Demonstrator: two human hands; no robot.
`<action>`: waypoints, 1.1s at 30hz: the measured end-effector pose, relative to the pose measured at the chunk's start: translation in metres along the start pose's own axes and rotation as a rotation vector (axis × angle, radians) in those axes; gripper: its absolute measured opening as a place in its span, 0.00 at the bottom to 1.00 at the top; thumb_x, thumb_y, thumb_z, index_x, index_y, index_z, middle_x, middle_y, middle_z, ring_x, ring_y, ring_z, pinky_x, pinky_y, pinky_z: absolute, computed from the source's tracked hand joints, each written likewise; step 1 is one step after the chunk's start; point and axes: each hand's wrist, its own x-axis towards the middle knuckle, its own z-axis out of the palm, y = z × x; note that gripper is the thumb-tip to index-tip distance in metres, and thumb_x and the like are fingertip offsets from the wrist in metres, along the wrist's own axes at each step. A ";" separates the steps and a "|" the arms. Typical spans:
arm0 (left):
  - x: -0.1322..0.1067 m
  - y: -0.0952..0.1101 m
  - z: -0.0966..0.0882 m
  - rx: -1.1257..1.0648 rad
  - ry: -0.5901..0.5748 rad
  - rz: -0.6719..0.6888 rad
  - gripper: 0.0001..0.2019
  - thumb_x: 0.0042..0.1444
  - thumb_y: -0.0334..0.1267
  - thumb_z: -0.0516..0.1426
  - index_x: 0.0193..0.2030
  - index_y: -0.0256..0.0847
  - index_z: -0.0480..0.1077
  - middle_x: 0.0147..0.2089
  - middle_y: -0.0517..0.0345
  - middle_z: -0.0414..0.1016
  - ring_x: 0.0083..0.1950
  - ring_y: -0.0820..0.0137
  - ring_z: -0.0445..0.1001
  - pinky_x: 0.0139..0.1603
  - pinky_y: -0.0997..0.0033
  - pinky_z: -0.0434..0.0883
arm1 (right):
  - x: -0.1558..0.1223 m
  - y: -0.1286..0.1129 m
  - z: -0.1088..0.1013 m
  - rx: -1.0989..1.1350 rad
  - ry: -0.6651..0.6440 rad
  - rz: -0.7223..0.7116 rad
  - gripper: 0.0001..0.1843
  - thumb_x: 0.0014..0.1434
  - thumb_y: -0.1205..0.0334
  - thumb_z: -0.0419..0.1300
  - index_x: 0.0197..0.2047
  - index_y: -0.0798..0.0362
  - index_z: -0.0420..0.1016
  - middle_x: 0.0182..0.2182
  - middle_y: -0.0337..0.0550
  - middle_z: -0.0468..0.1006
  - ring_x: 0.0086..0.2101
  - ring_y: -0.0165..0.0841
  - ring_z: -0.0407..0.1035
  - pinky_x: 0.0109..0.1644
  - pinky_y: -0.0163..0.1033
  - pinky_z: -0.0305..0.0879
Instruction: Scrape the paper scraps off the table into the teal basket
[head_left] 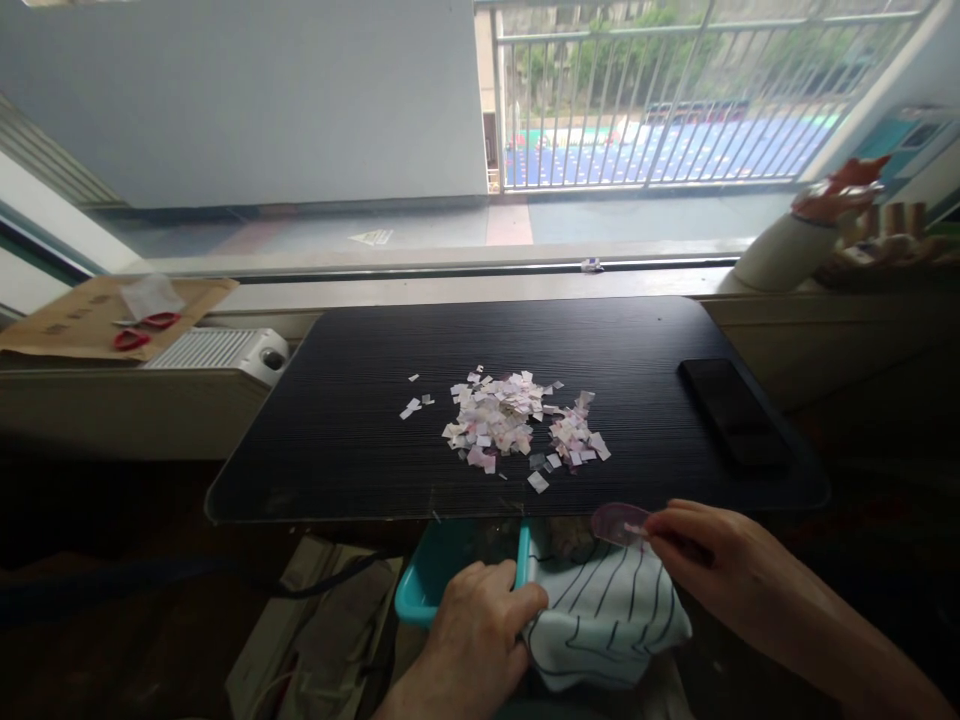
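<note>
Dark ribbed table [337,440] under a wide window [300,120], with a balcony railing [675,90] and courtyard beyond. Mid-table, a loose heap of pale scraps [502,415]; far right on it, a black phone [735,410]. Left of the table, a white radiator [217,350]; on the ledge behind, a brown envelope [67,320] carrying red scissors [142,330]. Below the near edge, a teal bin [424,590] beside a striped cloth [607,615]. Left hand [480,625] low, fingers curled together on the cloth's left edge, against the bin's rim. Right hand [705,565] just right, fingers pinched on a pink disc [616,522], held at the table's near edge above the cloth.
</note>
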 end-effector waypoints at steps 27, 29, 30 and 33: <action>0.001 -0.001 0.008 0.001 0.051 0.038 0.13 0.48 0.23 0.57 0.36 0.45 0.73 0.33 0.60 0.68 0.33 0.67 0.66 0.35 0.69 0.59 | 0.040 0.022 -0.010 -0.155 0.386 0.043 0.14 0.63 0.53 0.50 0.38 0.50 0.74 0.27 0.41 0.79 0.26 0.34 0.72 0.28 0.35 0.62; 0.002 -0.002 0.008 -0.018 0.037 0.044 0.14 0.47 0.22 0.56 0.37 0.45 0.73 0.33 0.59 0.68 0.34 0.67 0.67 0.35 0.68 0.58 | 0.036 0.018 -0.012 -0.161 0.320 0.035 0.14 0.64 0.54 0.49 0.37 0.50 0.73 0.26 0.40 0.78 0.26 0.33 0.72 0.29 0.35 0.61; 0.003 -0.002 0.008 -0.024 0.035 0.047 0.14 0.47 0.22 0.56 0.37 0.44 0.72 0.33 0.59 0.69 0.34 0.67 0.67 0.35 0.68 0.58 | 0.035 0.017 -0.013 -0.153 0.297 0.043 0.14 0.64 0.54 0.50 0.36 0.49 0.73 0.26 0.39 0.78 0.26 0.32 0.71 0.29 0.34 0.61; 0.004 -0.001 0.008 -0.025 0.041 0.055 0.14 0.48 0.22 0.56 0.37 0.44 0.72 0.34 0.59 0.69 0.35 0.66 0.67 0.35 0.67 0.58 | 0.033 0.013 -0.014 -0.140 0.294 0.072 0.14 0.64 0.53 0.51 0.38 0.49 0.74 0.25 0.38 0.76 0.25 0.31 0.69 0.29 0.34 0.60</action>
